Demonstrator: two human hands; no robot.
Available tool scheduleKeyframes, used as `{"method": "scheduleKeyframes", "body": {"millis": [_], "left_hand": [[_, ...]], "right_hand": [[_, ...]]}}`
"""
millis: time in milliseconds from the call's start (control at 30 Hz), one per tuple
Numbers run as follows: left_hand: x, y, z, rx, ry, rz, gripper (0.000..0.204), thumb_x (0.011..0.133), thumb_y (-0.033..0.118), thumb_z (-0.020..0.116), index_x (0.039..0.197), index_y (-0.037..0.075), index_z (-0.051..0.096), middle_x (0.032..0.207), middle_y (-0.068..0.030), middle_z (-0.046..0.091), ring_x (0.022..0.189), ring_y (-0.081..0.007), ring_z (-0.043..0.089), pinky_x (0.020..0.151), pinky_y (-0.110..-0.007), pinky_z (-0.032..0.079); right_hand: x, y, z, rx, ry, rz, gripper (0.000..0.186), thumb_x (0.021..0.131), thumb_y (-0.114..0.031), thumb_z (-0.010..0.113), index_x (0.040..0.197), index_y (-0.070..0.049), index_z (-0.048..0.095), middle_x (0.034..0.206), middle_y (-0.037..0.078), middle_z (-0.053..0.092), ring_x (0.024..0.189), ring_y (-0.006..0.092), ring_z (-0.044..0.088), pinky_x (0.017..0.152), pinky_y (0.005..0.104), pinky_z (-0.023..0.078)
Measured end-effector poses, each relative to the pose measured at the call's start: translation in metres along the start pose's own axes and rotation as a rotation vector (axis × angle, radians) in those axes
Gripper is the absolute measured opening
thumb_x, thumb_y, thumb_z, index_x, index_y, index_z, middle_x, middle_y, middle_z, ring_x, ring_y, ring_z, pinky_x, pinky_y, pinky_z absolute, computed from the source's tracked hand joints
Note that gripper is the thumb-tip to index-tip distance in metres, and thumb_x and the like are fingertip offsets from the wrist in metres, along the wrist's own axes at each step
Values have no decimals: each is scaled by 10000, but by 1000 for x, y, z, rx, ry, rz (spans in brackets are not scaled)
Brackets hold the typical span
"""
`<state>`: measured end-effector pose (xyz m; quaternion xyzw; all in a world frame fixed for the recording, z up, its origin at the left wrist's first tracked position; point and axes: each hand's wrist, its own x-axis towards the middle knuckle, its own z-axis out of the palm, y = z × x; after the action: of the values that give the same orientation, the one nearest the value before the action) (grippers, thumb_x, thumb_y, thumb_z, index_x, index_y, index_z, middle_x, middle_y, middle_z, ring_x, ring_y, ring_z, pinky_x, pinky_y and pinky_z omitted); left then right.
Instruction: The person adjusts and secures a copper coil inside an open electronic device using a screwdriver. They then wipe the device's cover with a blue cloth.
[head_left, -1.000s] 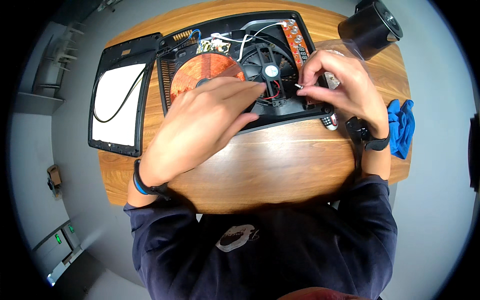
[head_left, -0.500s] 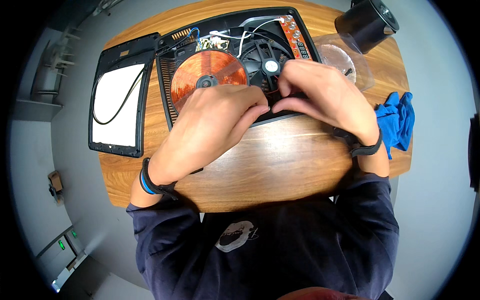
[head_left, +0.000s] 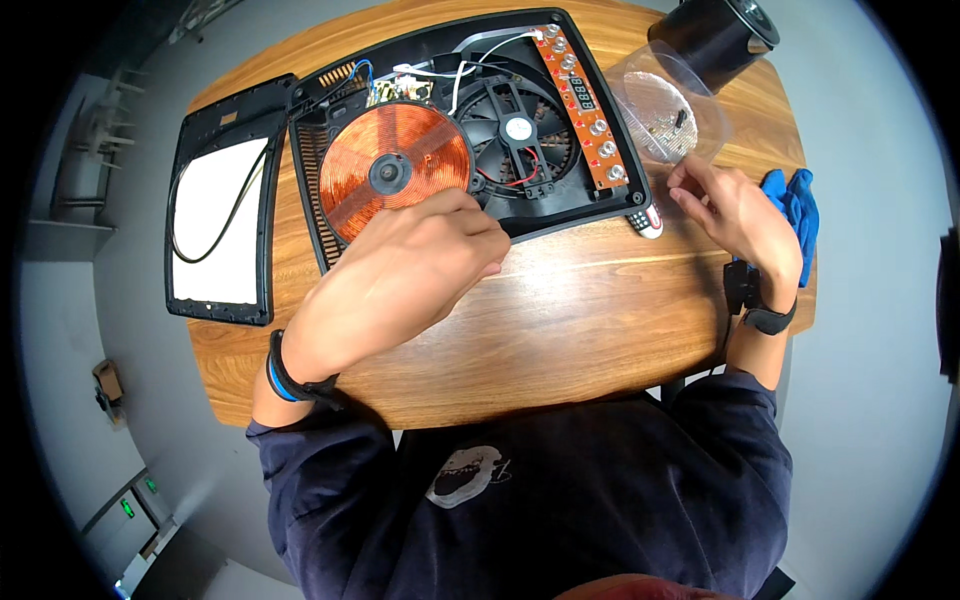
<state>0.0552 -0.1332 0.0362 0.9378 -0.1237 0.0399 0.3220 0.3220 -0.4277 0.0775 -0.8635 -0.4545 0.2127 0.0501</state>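
Note:
An opened induction cooker (head_left: 470,225) lies on the table, with its copper coil (head_left: 440,150), black fan (head_left: 490,120) and orange button board (head_left: 585,120) exposed. My left hand (head_left: 425,250) is closed at the cooker's front edge, partly over the coil's near rim. Whatever its fingers hold, if anything, is hidden. To the right of the cooker my right hand (head_left: 740,215) has its fingers bent together just below a clear plastic tray (head_left: 712,130). I cannot make out anything between them. A few small dark parts sit in the tray.
Left of the cooker lies its black-framed cover (head_left: 215,215) with a white panel and a black cord. A small remote-like object (head_left: 648,220) rests by the cooker's front right corner. A black cylindrical container (head_left: 715,45) stands at the back right; a blue cloth (head_left: 800,215) lies beside my right hand.
My right hand has left the fan area and moved right, to the tray. My left hand has drawn back slightly toward the cooker's front edge. The fan and its red wire are uncovered.

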Motion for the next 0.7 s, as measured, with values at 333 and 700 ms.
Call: {"method": "scheduleKeyframes", "body": {"millis": [333,700], "left_hand": [[-2,-3,-7,-23,78,-108,84,1019,78,749,1040,-2,738,1040,-152,740,1052,-397,721,878,-503,603],[-4,-18,-8,-21,250,-177,67,987,43,769,1043,17,743,998,-158,752,1012,-401,738,884,-507,587]], "right_hand": [[12,-15,22,-19,-129,37,597,975,-352,906,1371,7,642,1104,266,809,1061,467,791,921,521,618],[8,-9,31,-241,-33,30,516,965,-194,816,1419,-11,652,1182,297,781,1153,500,753,989,560,610]]}}
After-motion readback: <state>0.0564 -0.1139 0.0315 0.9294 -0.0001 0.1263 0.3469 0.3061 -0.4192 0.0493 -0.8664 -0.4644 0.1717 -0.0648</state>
